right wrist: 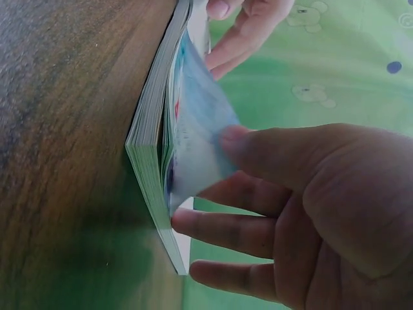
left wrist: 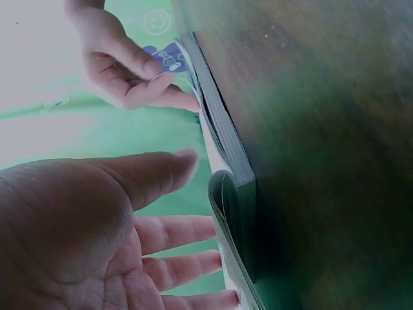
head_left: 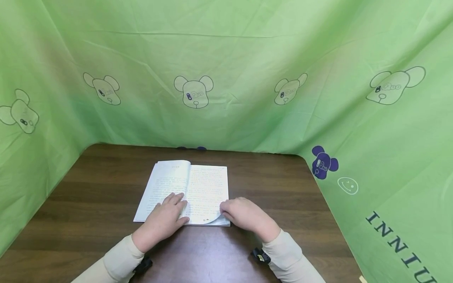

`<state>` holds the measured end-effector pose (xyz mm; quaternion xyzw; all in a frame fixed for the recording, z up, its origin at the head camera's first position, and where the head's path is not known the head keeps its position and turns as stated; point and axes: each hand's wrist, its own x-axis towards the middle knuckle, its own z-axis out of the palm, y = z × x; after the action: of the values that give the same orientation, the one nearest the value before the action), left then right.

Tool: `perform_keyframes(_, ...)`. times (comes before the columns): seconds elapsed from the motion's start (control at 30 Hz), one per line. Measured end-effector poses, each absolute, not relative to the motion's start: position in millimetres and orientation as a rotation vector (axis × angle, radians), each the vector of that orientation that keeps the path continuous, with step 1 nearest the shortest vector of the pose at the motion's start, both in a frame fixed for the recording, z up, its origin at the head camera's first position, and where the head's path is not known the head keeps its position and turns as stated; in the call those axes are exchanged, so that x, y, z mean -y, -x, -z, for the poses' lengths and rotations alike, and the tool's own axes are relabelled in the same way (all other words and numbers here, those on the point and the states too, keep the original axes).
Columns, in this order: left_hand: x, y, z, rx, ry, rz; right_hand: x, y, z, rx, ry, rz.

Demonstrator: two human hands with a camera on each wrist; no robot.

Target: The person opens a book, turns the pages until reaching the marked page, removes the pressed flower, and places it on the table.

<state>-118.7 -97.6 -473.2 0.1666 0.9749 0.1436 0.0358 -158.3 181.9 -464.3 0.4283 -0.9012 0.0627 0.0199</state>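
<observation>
An open book [head_left: 209, 188] lies on the table, its pages covered in small print. My left hand [head_left: 165, 215] rests across the lower left page and the gutter, fingers extended; the left wrist view shows its fingertips against the paper and the thumb held apart. At the lower right corner, my right hand [head_left: 244, 214] pinches a page [right wrist: 203, 123] between thumb and index finger. That page curls up from the stack, showing a bluish picture on its underside. Its other fingers [right wrist: 226, 232] reach to the edge of the book.
The brown wooden table [head_left: 106, 177] surrounds the book on all sides. A green cloth [head_left: 244, 129] with bear-head drawings hangs behind and along both sides of it. Dark wrist devices [head_left: 261, 255] sit under the sleeves.
</observation>
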Motion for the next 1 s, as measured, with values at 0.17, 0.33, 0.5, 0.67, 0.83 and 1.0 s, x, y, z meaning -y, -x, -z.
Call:
perform_keyframes(0.17,98.4,118.8,476.0,-2.989,-0.506,-0.476,-181.3,158.3,465.0,2.839,-1.228,-0.267)
perform_keyframes(0.33,98.6,119.2,478.9,-3.012,-0.513,-0.482,-180.6,158.1,465.4,2.769,-1.166,-0.222)
perform_keyframes(0.5,98.3,119.7,480.5,-3.055,-0.530,-0.459,-179.0,158.6,463.8,2.693,-1.131,-0.182)
perform_keyframes(0.67,96.4,119.4,479.3,-3.069,-0.522,-0.457,-178.4,159.2,463.2,2.639,-1.125,-0.185)
perform_keyframes(0.83,95.3,119.3,479.6,-3.067,-0.499,-0.454,-177.2,160.3,463.1,2.582,-1.117,-0.192)
perform_keyframes(1.0,94.5,119.4,479.9,-3.067,-0.478,-0.467,-175.6,161.4,460.1,2.509,-1.047,-0.269)
